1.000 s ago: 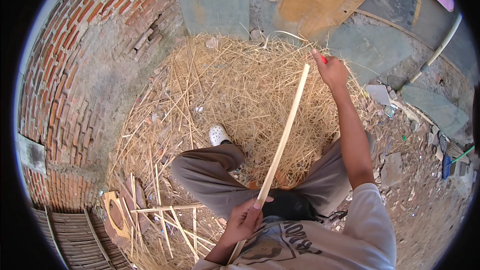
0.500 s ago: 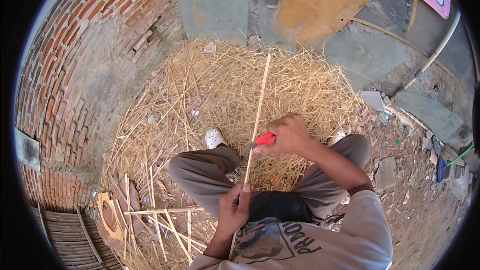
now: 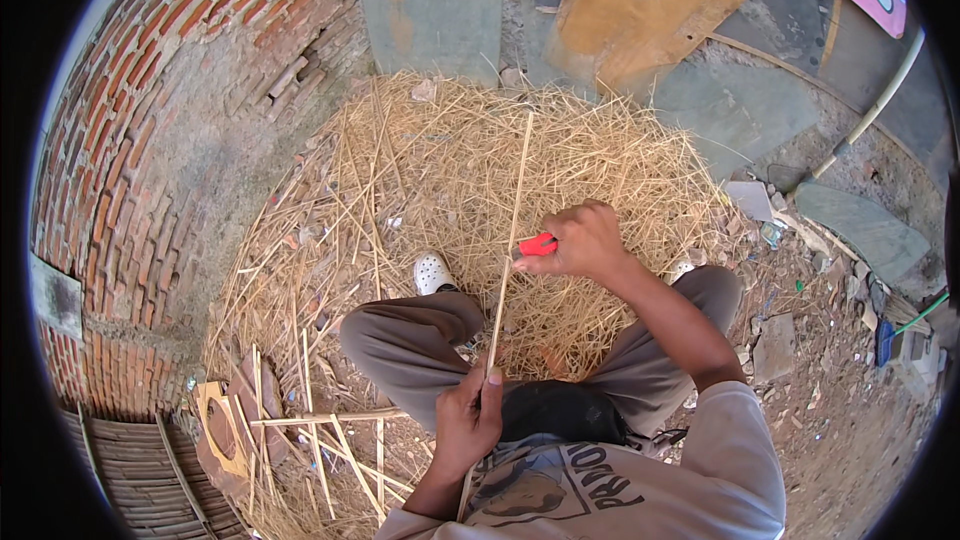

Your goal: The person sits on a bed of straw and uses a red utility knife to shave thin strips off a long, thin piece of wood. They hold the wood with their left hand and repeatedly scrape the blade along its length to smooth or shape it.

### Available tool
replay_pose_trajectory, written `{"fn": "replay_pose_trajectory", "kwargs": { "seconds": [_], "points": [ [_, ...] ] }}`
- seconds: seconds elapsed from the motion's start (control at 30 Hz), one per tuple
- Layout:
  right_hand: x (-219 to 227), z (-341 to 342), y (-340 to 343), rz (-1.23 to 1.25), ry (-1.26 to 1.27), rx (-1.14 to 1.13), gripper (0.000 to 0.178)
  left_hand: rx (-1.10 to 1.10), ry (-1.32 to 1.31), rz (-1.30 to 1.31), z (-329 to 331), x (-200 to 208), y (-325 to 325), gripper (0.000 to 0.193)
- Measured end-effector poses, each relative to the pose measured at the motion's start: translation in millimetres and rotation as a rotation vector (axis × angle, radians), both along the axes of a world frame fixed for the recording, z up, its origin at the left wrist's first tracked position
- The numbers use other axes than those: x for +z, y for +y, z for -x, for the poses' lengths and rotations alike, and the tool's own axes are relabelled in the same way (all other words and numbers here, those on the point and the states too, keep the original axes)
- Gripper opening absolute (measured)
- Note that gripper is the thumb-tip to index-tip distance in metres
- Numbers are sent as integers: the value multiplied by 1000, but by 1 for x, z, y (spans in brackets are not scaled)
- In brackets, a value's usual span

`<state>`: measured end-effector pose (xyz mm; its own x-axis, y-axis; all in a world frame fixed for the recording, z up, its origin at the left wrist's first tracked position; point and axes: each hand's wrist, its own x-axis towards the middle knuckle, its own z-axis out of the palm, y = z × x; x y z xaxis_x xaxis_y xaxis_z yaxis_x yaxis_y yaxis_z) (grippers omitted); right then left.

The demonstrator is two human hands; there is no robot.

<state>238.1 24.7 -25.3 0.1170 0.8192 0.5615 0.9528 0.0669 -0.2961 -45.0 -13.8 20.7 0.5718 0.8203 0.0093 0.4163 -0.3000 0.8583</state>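
A long, thin bamboo strip (image 3: 522, 175) runs from beside my body out over the straw, slanting slightly right. My left hand (image 3: 470, 418) is closed around its near part, thumb along the strip. My right hand (image 3: 588, 238) grips a red-handled knife (image 3: 538, 245), partly hidden by the fingers. Its short grey blade lies against the strip about midway along, beyond my knees. The strip's lower end passes under my left hand and down past my shirt.
A heap of pale shavings (image 3: 450, 160) spreads before my crossed legs. More split strips (image 3: 330, 418) lie at the left, near a board with a round hole (image 3: 222, 430). A brick wall (image 3: 130, 170) rises at left; grey and orange panels (image 3: 640, 10) stand at the back.
My right hand and the knife have slid away from me along the strip. The strip's far end has shifted slightly left, while my left hand stays nearly where it was.
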Motion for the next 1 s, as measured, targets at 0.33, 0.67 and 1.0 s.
{"fn": "replay_pose_trajectory", "kwargs": {
  "seconds": [0.33,0.67,1.0],
  "points": [
    [3,-80,18,193,60,-427,79,-74,76,113,13,3,-17,26],
    [20,-62,7,309,448,-367,77,-17,-249,571,25,-4,8,39],
    [23,34,-20,128,60,90,64,19,-105,159,14,-3,5,33]
  ]
}}
